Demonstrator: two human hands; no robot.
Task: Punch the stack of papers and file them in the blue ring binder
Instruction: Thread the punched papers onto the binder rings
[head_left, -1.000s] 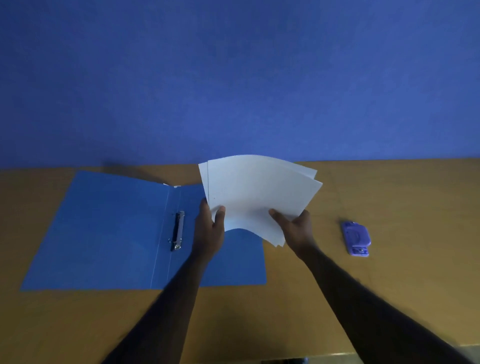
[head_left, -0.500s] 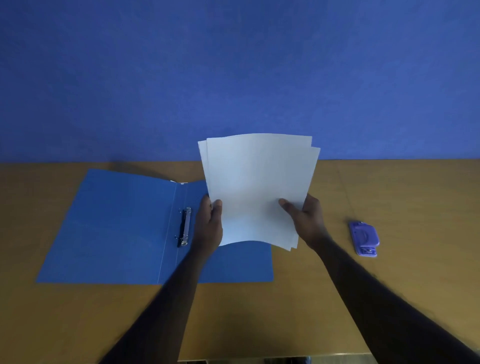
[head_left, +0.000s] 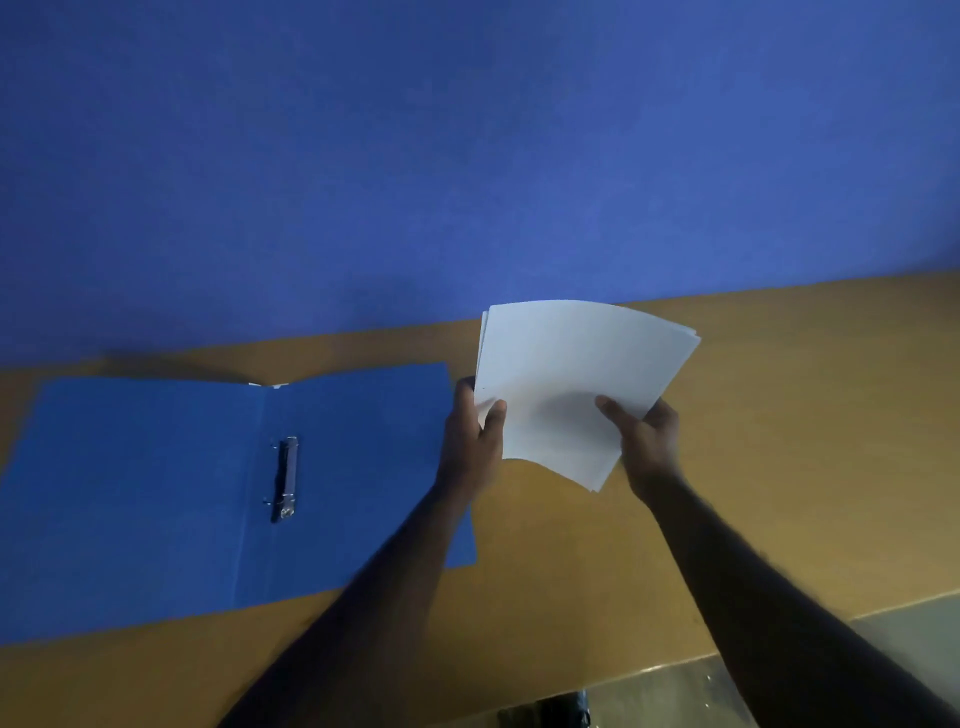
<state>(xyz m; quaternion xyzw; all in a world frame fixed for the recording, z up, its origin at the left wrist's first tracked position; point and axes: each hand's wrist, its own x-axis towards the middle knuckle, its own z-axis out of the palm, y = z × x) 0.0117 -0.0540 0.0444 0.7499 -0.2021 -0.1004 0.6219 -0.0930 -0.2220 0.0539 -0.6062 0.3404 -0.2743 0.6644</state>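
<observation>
Head view: white paper stack (head_left: 576, 384) bows; left hand (head_left: 470, 441), right hand (head_left: 647, 441) pinch it.

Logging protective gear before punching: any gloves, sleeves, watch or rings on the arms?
None visible. The left hand and right hand are ungloved, and the left forearm and right forearm are bare to the frame edge, no sleeve or cuff. No watch or band shows at either wrist; the picture is dim, so a thin ring could be missed.
</observation>
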